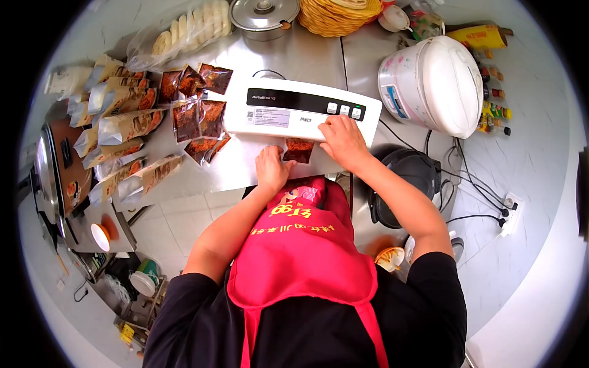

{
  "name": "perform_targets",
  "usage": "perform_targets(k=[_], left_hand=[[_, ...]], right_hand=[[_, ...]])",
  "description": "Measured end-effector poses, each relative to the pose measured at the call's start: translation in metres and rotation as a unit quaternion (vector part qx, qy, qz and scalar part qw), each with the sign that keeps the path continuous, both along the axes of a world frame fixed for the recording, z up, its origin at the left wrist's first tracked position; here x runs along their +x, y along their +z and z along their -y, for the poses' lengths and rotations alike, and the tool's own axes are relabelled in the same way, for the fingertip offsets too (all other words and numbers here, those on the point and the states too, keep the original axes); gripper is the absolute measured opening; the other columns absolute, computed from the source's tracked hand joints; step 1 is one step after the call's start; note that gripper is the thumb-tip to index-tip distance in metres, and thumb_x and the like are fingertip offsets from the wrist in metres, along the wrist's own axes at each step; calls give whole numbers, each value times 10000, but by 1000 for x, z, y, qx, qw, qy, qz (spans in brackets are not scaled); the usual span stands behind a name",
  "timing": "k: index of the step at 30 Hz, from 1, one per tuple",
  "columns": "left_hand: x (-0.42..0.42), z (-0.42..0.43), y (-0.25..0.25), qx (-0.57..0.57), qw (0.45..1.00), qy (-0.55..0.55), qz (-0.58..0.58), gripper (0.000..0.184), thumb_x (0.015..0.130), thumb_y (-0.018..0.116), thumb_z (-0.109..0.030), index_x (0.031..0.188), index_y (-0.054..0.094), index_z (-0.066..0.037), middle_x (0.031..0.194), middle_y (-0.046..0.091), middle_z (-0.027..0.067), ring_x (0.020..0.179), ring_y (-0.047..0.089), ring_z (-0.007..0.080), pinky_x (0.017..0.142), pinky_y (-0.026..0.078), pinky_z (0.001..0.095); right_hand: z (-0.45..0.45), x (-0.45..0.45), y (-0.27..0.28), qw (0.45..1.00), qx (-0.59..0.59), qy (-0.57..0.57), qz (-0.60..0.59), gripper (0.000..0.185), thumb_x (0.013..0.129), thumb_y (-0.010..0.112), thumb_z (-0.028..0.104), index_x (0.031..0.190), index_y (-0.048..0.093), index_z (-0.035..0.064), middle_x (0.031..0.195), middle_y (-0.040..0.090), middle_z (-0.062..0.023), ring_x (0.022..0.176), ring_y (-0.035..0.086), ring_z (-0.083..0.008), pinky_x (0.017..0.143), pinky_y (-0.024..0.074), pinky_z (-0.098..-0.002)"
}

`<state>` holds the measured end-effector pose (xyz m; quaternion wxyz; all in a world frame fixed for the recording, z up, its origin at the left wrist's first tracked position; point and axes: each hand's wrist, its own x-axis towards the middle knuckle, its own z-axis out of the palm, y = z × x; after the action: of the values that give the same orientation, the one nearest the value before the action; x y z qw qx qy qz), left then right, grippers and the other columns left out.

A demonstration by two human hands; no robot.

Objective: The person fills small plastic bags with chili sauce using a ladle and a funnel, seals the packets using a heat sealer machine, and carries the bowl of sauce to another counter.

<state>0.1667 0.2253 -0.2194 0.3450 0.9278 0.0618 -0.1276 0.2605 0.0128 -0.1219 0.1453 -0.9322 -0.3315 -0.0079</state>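
A white vacuum sealer [307,112] with a black control strip lies across the steel counter before me. A clear packet of dark red food [299,150] sticks out from under its front edge. My left hand [272,167] is closed at the packet's left side, thumb against its edge; the exact grip is partly hidden. My right hand [343,140] has bent fingers on the sealer's front right corner, just below the buttons, with the thumb at the front edge. Several filled packets [211,118] of the same red food lie left of the sealer.
Several printed pouches [129,126] stand at the left. Behind are a bag of pale rolls [190,27], a lidded steel pot [264,13] and a wicker basket [337,17]. A white rice cooker [432,86] stands right, above a black appliance [405,187]; cables run to a wall socket [511,214].
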Motion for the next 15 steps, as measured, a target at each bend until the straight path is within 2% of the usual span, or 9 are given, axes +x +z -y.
perform_targets(k=[2, 3, 5, 7, 11, 15], left_hand=[[1, 1, -1, -6, 1000, -2, 1, 465, 668, 848, -221, 1000, 571, -53, 988, 613, 123, 976, 572, 331, 858, 418, 442], [0, 0, -2, -9, 1000, -2, 2, 466, 664, 850, -220, 999, 572, -52, 989, 614, 124, 976, 573, 331, 861, 419, 443], [0, 0, -4, -15, 1000, -7, 6, 468, 660, 852, -218, 997, 574, -50, 990, 614, 124, 976, 573, 331, 863, 420, 444], [-1, -1, -5, -14, 1000, -3, 18, 474, 648, 858, -217, 993, 581, -46, 986, 617, 128, 971, 575, 336, 859, 430, 447], [-1, -3, -6, -29, 999, -12, 28, 469, 643, 861, -217, 985, 590, -44, 980, 619, 130, 963, 576, 341, 855, 437, 445], [-1, -7, -3, -21, 1000, -14, 15, 507, 625, 871, -237, 997, 601, -23, 964, 638, 157, 927, 595, 363, 833, 467, 464]], right_hand=[[4, -7, 17, 997, 77, -2, -25, 266, 717, 729, 116, 947, 606, 61, 928, 555, -82, 908, 548, -265, 783, 456, -369], [4, -15, 24, 997, 74, -6, -23, 266, 717, 729, 116, 947, 606, 61, 928, 555, -82, 908, 548, -265, 783, 456, -369], [0, -36, 40, 994, 103, -11, -42, 133, 762, 712, 98, 851, 622, 57, 846, 582, -78, 839, 568, -283, 761, 468, -382], [-12, -62, 56, 984, 167, -30, -55, 86, 767, 700, 86, 773, 623, 49, 791, 603, -82, 780, 585, -281, 724, 487, -382], [-35, -123, 80, 963, 231, -74, -117, 90, 762, 710, 64, 752, 624, 40, 781, 621, -81, 752, 600, -272, 697, 499, -378], [-50, -183, 83, 940, 228, -189, -169, 109, 774, 714, 95, 760, 613, 55, 782, 615, -82, 774, 605, -273, 704, 510, -376]])
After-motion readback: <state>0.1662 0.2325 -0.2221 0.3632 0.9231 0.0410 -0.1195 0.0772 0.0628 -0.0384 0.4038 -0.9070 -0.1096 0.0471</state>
